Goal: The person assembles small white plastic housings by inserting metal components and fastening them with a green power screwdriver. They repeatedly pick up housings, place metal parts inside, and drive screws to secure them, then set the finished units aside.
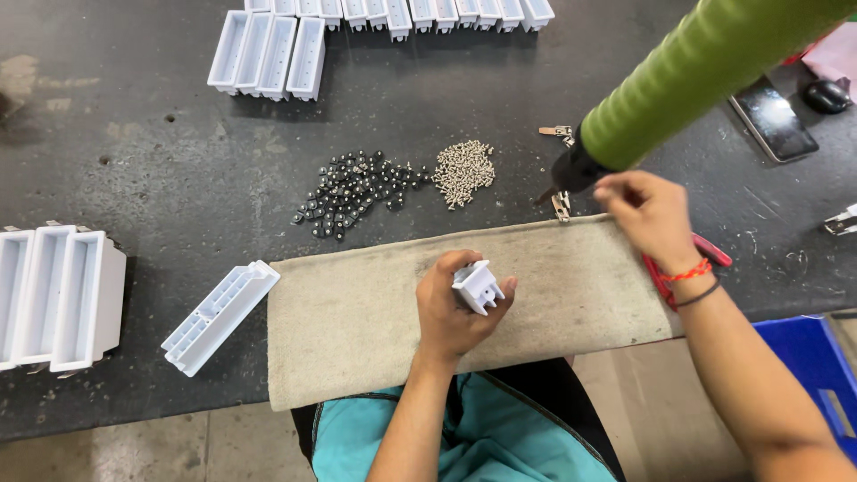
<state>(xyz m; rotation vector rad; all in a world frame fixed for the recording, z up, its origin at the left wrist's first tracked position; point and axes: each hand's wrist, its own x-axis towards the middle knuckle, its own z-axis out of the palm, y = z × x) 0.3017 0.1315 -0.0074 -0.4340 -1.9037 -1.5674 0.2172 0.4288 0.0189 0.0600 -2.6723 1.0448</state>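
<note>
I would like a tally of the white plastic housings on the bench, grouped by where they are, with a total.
Back row along the top edge: 11, as far as the frame shows
Back left cluster: 4
Left edge stack: 3
Lying alone beside the cloth: 1
Small white piece held in the left hand: 1
Total: 20

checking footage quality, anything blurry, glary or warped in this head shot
Head view: even, soft light with faint shadows; the green tool looms large and slightly soft near the lens; mild sheen on the dark table; the left hand and white plastic part look sharp; edges bow slightly.
</note>
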